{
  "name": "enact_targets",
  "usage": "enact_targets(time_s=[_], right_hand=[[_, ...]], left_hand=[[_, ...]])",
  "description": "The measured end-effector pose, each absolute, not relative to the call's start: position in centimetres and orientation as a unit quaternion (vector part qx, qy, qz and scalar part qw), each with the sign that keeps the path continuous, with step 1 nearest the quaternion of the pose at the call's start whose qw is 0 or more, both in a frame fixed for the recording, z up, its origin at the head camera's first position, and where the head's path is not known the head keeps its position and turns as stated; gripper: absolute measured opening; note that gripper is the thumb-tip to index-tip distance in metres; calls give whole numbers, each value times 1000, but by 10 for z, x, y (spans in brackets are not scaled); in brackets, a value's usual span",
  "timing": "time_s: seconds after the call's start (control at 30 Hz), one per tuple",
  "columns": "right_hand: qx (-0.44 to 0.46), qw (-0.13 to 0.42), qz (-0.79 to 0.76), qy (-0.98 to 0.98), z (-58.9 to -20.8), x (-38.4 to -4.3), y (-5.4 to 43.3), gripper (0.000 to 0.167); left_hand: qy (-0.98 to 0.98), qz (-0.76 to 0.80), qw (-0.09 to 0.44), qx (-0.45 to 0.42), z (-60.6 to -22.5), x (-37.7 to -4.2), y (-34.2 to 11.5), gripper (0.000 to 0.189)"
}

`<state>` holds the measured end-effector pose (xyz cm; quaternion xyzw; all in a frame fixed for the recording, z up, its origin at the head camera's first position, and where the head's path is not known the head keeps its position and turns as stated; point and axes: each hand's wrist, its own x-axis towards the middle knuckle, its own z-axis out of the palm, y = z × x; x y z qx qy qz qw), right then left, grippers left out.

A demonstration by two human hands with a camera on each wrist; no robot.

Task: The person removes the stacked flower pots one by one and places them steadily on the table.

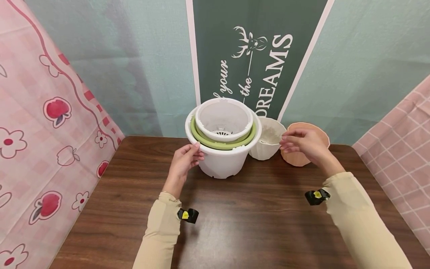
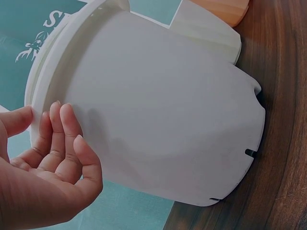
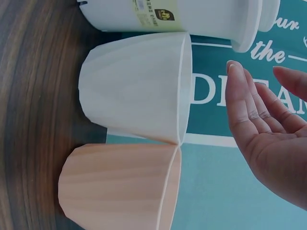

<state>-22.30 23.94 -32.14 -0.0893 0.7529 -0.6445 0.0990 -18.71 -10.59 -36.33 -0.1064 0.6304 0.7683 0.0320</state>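
Note:
A large white flower pot (image 1: 221, 164) stands upright on the table, with a green pot (image 1: 218, 145) and a smaller white pot (image 1: 228, 114) nested inside it. My left hand (image 1: 183, 160) pinches the big pot's rim at its left side; in the left wrist view the thumb lies on the rim (image 2: 45, 91) and the fingers curl beneath it. To the right stand a small white ribbed pot (image 3: 134, 88) and an orange pot (image 3: 117, 184), their rims meeting. Above these two hovers my right hand (image 1: 307, 144), fingers loosely extended, holding nothing.
The brown wooden table (image 1: 255, 224) reaches back to a teal cloth (image 1: 141, 74) with a dark green printed panel (image 1: 215, 37). Pink patterned cloth (image 1: 30, 149) hangs on the left, pink checked cloth (image 1: 399, 160) on the right. A label (image 3: 156, 14) shows on the big pot.

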Motion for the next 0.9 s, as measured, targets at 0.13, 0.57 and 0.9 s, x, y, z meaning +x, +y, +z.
enact_targets(time_s=[0.13,0.57,0.9], right_hand=[[-91,95,-621,773,-318,-223,234,10],[-92,109,-615,775,-307,-225,219,26],[-92,113,-625,767,-298,-228,201,26]], left_hand=[[630,769,32,-105,-363,-187,-105,21],[629,769,32,-105,-364,-187,-105,20],[629,769,30,-109,-364,-187,-105,21]])
